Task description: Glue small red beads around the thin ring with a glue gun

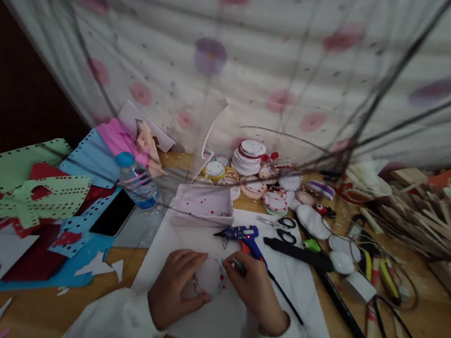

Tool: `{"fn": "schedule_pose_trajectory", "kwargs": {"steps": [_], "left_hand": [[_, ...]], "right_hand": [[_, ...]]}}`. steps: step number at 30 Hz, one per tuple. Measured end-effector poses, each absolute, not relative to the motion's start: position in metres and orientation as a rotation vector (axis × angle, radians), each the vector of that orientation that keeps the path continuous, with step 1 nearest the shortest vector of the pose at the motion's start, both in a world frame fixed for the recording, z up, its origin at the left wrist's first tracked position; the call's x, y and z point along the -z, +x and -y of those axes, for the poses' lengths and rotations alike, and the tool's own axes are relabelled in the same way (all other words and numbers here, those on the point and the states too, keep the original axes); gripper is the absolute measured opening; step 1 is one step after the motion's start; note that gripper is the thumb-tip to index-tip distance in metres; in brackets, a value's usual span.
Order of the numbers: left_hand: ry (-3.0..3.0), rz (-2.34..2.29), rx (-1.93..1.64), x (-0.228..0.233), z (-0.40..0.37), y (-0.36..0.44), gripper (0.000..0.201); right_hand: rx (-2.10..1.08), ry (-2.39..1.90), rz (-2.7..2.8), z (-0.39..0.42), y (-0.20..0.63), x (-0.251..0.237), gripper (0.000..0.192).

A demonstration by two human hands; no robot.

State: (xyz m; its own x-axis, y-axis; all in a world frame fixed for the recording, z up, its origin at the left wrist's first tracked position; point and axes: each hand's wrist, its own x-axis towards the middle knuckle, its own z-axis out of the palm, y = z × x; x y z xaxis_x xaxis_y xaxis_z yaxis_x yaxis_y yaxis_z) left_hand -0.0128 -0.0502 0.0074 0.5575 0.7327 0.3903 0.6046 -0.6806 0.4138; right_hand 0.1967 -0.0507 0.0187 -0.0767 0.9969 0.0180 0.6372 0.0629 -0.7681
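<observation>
My left hand (172, 286) grips the left edge of a round white disc (210, 277) with small red dots, which lies on a white paper sheet (306, 316). My right hand (254, 290) rests at the disc's right edge and pinches a thin dark tool (239, 267) whose tip points at the disc. Just beyond my hands a blue glue gun (244, 235) lies on the sheet. Both sleeves are white.
A pink shallow box (203, 206), a water bottle (137, 180) and a phone (114, 213) lie left of centre. Stacked decorated discs (249, 158) sit at the back. Scissors (282, 228), a black glue gun (299, 252) and wooden sticks (429, 216) are right; coloured foam sheets (29, 189) left.
</observation>
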Motion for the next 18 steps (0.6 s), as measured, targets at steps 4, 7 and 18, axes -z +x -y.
{"fn": "schedule_pose_trajectory", "kwargs": {"steps": [4, 7, 18], "left_hand": [[2.570, -1.102, -0.826, -0.0072, 0.0513, -0.0121, 0.062], [2.573, -1.082, -0.816, -0.0078, 0.0515, -0.0111, 0.060], [2.458, -1.189, -0.719, -0.0060, 0.0518, -0.0113, 0.078]], "right_hand": [[-0.820, -1.654, 1.780, 0.0513, 0.1961, -0.0212, 0.019], [-0.822, -1.625, 1.786, 0.0523, 0.1959, -0.0226, 0.018], [-0.853, -1.627, 1.674, 0.0513, 0.2021, -0.0259, 0.036]]}}
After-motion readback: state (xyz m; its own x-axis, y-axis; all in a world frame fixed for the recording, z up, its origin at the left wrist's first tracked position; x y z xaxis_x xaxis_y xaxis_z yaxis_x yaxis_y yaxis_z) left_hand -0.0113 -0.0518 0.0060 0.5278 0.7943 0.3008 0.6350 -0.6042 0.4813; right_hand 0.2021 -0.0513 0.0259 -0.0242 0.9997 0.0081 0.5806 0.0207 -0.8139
